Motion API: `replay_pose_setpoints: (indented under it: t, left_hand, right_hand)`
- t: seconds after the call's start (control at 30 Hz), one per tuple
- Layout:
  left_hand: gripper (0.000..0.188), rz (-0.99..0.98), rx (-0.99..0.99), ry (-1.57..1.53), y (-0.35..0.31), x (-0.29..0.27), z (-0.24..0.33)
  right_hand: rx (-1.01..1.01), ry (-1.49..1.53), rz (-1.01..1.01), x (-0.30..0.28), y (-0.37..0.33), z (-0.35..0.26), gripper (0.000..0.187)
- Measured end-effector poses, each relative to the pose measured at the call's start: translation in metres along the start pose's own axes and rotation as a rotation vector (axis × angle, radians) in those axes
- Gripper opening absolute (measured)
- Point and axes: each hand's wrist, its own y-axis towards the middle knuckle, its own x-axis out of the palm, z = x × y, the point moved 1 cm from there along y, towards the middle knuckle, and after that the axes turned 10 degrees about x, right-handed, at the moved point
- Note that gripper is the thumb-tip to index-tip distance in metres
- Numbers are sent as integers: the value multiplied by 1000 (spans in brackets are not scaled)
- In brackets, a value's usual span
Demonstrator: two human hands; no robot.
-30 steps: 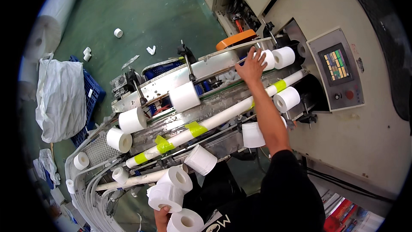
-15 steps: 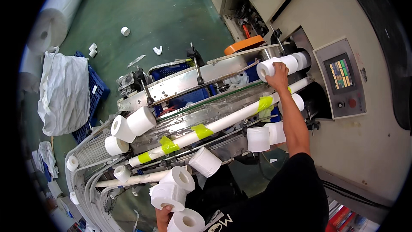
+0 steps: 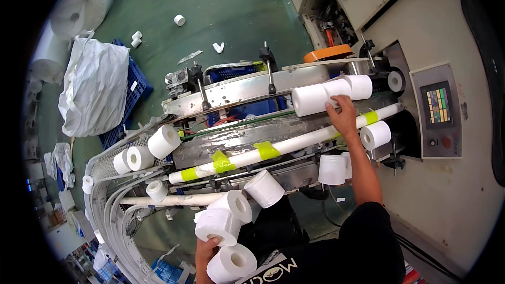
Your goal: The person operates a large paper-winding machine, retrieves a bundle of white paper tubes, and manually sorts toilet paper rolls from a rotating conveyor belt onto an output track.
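Note:
My left hand [image 3: 209,250] is closed on a toilet roll [image 3: 216,227] at the lower middle. Another toilet roll [image 3: 238,206] rests against that roll's upper side, and a third roll [image 3: 231,264] lies just below the hand by my forearm. My right hand [image 3: 343,114] reaches over the conveyor with fingers bent onto the middle toilet roll [image 3: 336,89] of a row. A roll [image 3: 309,101] touches it on the left and another [image 3: 361,87] on the right. Part of the right hand's grip is hidden.
A white tube with yellow tape [image 3: 242,159] runs along the conveyor [image 3: 226,144]. Loose rolls lie at the curved left end [image 3: 139,158] and on the near rail [image 3: 264,188]. A machine panel [image 3: 437,113] stands right; a blue crate [image 3: 138,87] stands on the floor left.
The rolls at my right hand have moved left, away from the machine opening, and another roll shows in the opening. Rolls at the conveyor's left end have shifted. The view has turned slightly.

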Motion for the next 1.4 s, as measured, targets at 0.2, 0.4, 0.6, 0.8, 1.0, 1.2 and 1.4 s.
replay_pose_setpoints:
  t: [0.2, 0.4, 0.6, 0.8, 1.0, 1.2, 1.4]
  left_hand:
    - [79, 8, 33, -68, -4, -3, -5]
    - [81, -12, 46, -39, -2, -18, -13]
    - [81, -51, 61, -23, 0, -17, -11]
    - [81, -44, 29, -28, 3, -16, -7]
    - [82, -38, 16, -25, 9, -6, -5]
    - [81, -41, 22, -47, 12, -3, -1]
    - [81, -50, 4, -9, 17, -14, -7]
  right_hand:
    - [127, 171, -163, 32, -65, -16, 24]
    - [-107, -321, 319, 19, -11, 26, 57]
    - [191, -812, 120, -19, 90, 68, 64]
    - [-131, -703, 19, -3, 57, 45, 65]
    - [-187, -614, 71, 4, 83, 14, 50]
    - [-379, -469, 88, -16, 116, 4, 41]
    - [-306, -604, -440, 58, 33, -38, 88]
